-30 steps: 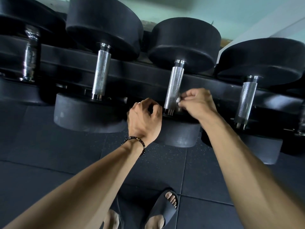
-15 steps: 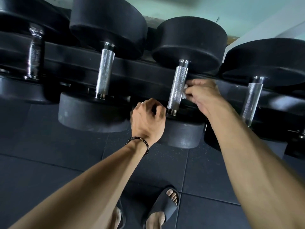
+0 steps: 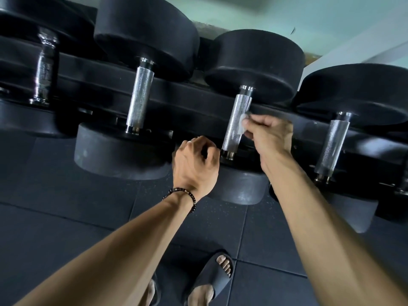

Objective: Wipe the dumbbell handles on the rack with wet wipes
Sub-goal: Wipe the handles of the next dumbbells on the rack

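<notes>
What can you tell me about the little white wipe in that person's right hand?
The wipe is a small white scrap, bunched up and mostly hidden. The right hand pinches it and presses it against the right side of a knurled silver dumbbell handle, about midway along. Only a crumpled edge shows; whether it is wet cannot be told.

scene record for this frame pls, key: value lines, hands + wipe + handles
setting: dumbbell rack over dark floor tiles
handle in work: knurled handle, third from left
wipe: white wet wipe, pressed on that handle's right side
right hand: right hand pinches the wipe against the handle
left hand: left hand curled, beside the handle's lower end; contact and contents cannot be told
other handles: second handle and fourth handle, untouched
wrist: beaded bracelet on the left
footwear: dark slide sandal
</notes>
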### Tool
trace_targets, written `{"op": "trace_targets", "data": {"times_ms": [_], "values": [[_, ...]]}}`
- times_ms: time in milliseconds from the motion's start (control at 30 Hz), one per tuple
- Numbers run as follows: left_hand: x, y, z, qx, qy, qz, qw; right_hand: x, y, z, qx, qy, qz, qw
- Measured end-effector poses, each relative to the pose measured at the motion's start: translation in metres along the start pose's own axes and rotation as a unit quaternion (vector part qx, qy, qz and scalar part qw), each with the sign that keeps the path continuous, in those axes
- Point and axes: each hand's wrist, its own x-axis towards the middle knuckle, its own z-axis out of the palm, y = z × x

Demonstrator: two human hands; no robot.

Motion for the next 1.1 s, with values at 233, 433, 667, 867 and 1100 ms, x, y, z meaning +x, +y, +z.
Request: {"op": "trace_targets", "data": {"times_ms": [233, 433, 667, 867, 1100], "values": [[0.0, -0.001, 0.001, -0.003, 0.002, 0.001, 1.0, 0.022, -0.01, 0.024, -0.029, 0.132, -0.072, 0.988], [0.0, -0.001, 0.001, -0.003, 0.008, 0.005, 1.0, 0.011, -0.004, 0.008, -0.095, 0.073, -0.055, 0.991], [0.0, -0.001, 0.0, -0.003, 0.0, 0.005, 1.0, 0.028, -0.003, 0.007, 0.018, 0.039, 0.038, 0.998], [0.001, -0.002, 0.001, -0.011, 0.004, 0.013, 1.0, 0.043, -0.021, 0.01, 0.091, 0.031, 0.105, 0.99], [0.0, -0.001, 0.0, -0.012, 0.009, 0.006, 1.0, 0.031, 0.01, -0.016, 0.086, -0.158, 0.176, 0.968]]}}
